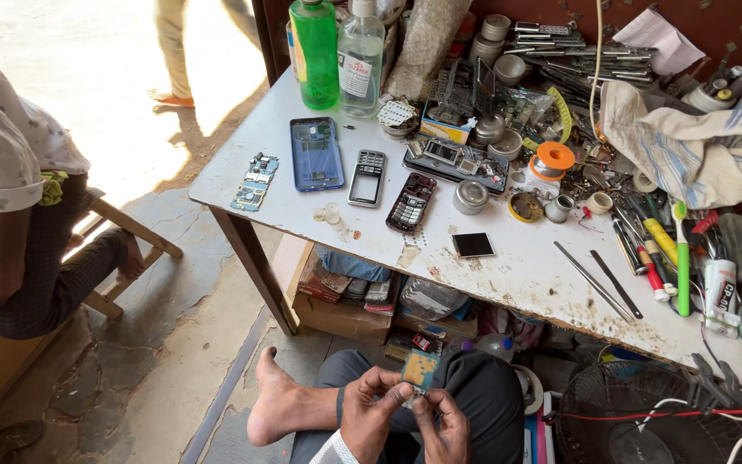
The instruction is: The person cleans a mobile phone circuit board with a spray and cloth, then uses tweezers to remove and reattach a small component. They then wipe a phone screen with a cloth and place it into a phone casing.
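Sunlit stone floor [165, 283] below, white cluttered worktop [508, 266] above, stained and scratched. Down at the lower edge, over the lap: left hand [371, 411] and right hand [445, 423] close together, fingers pinched on a small circuit board [419, 369], held upright between them just above dark trousers. Beside them, a bare foot [270, 404] resting on the floor. Up on the worktop: blue phone frame [317, 153] lying flat, a bare board [255, 181] near the left edge, a silver keypad frame [367, 178], a dark red keypad phone [410, 203], a small black screen [473, 245]. At the back, a green bottle [314, 51] next to a clear bottle [360, 58]. Toward the right, tweezers [594, 282], screwdrivers, a green toothbrush [682, 258], crumpled cloth [697, 146]. Off to the left, another person seated on a wooden stool [126, 232], hand on knee.
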The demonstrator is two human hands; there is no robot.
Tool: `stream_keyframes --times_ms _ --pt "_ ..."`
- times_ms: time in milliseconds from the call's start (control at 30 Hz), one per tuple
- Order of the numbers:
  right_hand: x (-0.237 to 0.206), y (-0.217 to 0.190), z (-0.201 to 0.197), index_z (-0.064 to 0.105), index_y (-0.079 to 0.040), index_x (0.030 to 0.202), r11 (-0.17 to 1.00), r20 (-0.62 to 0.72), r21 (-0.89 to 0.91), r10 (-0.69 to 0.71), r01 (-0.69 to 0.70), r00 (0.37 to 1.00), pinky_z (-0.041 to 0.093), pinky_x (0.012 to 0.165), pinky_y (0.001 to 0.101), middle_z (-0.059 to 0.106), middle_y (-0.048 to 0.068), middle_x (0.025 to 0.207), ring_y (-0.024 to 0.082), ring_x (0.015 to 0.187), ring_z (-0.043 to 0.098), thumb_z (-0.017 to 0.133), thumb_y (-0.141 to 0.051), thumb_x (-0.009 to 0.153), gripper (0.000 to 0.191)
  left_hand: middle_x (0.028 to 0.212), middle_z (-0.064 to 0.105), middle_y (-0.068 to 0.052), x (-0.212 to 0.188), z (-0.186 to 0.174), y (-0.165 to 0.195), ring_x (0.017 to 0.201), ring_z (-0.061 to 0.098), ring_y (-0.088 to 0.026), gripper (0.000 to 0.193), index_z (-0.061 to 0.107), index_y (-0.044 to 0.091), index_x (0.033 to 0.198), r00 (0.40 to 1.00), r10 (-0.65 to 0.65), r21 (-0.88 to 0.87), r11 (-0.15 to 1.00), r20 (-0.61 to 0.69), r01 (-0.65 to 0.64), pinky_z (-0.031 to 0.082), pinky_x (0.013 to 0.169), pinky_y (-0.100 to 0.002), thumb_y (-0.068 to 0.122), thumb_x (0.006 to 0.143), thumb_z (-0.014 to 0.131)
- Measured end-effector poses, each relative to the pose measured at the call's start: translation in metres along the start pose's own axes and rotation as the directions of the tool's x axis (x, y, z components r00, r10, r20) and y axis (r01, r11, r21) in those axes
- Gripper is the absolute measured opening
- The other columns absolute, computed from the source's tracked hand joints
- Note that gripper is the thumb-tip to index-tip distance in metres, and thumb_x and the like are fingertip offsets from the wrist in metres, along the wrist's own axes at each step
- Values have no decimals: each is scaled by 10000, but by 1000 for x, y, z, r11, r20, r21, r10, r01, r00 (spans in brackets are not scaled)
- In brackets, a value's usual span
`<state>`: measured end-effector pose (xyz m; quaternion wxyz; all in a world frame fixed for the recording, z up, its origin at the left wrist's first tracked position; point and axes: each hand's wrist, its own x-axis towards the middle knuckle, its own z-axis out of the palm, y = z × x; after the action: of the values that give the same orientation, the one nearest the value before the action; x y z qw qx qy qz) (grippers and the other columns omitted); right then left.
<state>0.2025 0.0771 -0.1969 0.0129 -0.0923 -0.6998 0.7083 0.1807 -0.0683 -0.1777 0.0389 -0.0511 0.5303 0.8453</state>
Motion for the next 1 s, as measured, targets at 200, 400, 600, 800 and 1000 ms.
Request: stream_keyframes --times_ms 200,400,600,800,1000 --pt "0 14 13 719 3 878 991 -107 26 -130 134 986 495 787 296 665 62 793 118 799 596 744 -177 926 188 831 780 -76 -12 12 -10 778 708 -111 128 716 -17 912 981 128 201 975 -145 -98 582 738 -256 57 847 799" --pt "-9 -4 22 722 -5 863 994 -139 -73 -86 76 987 522 781 303 694 50 763 123 781 633 744 -214 906 214 982 732 -31 -18 7 14 904 721 -105 420 587 26 1236 976 217 255 946 -34 -201 589 805 -242 50 846 742" --pt "-22 -14 25 732 -21 890 991 -36 2 -132 132 991 525 828 320 705 26 841 120 873 672 733 -252 870 233 882 751 -96 -20 -4 21 829 720 -149 519 574 -9 1276 999 2 -55 998 -36 -4 593 770 -281 -17 807 796" --pt "-13 2 23 737 25 866 999 -73 36 32 -29 997 503 770 327 676 76 741 153 763 609 831 -174 880 221 945 778 -78 -28 -3 22 883 730 -130 468 601 -54 1274 990 137 106 985 -8 -136 596 820 -254 -21 852 802" --pt "-10 3 25 713 2 934 974 -18 225 40 -35 999 550 836 298 755 71 858 118 844 693 770 -168 827 209 895 704 -25 -22 -8 36 856 676 -87 579 535 38 1374 997 68 214 974 48 -77 565 789 -240 -4 840 756"
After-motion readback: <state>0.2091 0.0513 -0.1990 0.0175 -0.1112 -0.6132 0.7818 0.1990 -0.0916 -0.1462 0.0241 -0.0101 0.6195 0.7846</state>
